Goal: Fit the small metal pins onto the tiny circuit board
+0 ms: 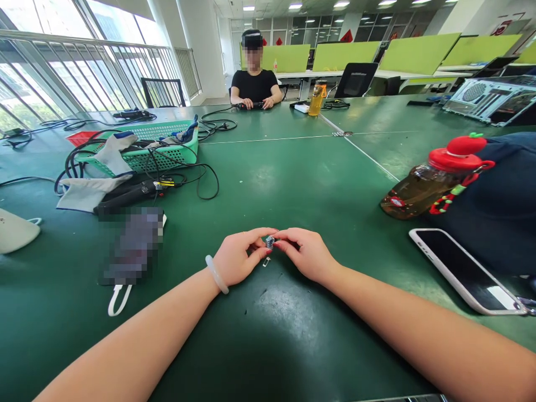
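Note:
My left hand (238, 258) and my right hand (305, 254) meet over the green table (293, 184), fingertips pinched together on a small grey metal part (269, 242). Both hands grip it from opposite sides, just above the tabletop. A tiny clear piece (266, 262) lies on the table right under the hands. A pale bangle (216, 274) circles my left wrist. What the part is cannot be made out at this size.
A phone (464, 271) lies to the right, by a tipped bottle with a red cap (431, 184) and a dark bag (506, 206). On the left are a green basket (167, 146), cables, gloves and a blurred flat object (132, 243). A person sits across the table (254, 84).

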A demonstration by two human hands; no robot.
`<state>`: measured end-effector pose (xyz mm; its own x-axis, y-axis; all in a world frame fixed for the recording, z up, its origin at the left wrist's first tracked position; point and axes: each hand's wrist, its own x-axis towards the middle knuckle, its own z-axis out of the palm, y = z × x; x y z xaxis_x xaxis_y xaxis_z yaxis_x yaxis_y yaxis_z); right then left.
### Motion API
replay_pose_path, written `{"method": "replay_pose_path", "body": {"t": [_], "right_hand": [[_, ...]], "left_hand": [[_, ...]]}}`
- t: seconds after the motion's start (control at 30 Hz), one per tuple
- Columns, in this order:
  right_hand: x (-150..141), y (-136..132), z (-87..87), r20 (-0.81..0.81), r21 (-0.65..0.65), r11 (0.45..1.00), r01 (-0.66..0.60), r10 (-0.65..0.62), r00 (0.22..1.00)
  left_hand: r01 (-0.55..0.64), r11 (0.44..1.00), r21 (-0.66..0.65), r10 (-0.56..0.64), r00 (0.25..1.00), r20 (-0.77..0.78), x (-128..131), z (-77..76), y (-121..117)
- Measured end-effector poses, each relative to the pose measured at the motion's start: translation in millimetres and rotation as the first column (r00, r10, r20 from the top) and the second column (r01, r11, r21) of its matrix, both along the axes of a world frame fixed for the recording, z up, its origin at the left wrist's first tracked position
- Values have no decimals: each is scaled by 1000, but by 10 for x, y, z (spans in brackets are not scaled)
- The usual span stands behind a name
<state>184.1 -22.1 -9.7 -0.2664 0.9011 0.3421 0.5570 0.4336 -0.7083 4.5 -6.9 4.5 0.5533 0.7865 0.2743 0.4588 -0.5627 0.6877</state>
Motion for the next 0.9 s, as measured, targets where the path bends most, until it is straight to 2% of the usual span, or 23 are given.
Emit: {"method": "replay_pose_path", "body": {"t": [0.13,0.27,0.43,0.6,0.67,0.77,0.9], "right_hand": [[0,12,-33,-3,-39,999,13,-13,1000],[9,14,-30,32,-57,998,-29,30,999],[17,-9,15,91,-41,993,-113,116,989],[36,19,26,42,-19,993,-113,113,993],[74,54,9,68,-17,998,-55,56,996],[155,109,-38,197,-19,999,44,-40,980],[209,149,-96,303,-36,998,54,-40,952]], "left_hand": [[12,1000,16,-11,998,-62,0,-2,0],[34,999,7,-34,995,-94,-7,-11,5],[59,998,13,-57,994,-97,-3,1,-17],[87,996,13,-86,993,-76,16,35,-56],[45,998,40,-42,996,-74,14,34,-44],[-72,996,56,75,996,-50,-1,7,9],[-181,983,-23,181,983,4,-18,-51,80]]}}
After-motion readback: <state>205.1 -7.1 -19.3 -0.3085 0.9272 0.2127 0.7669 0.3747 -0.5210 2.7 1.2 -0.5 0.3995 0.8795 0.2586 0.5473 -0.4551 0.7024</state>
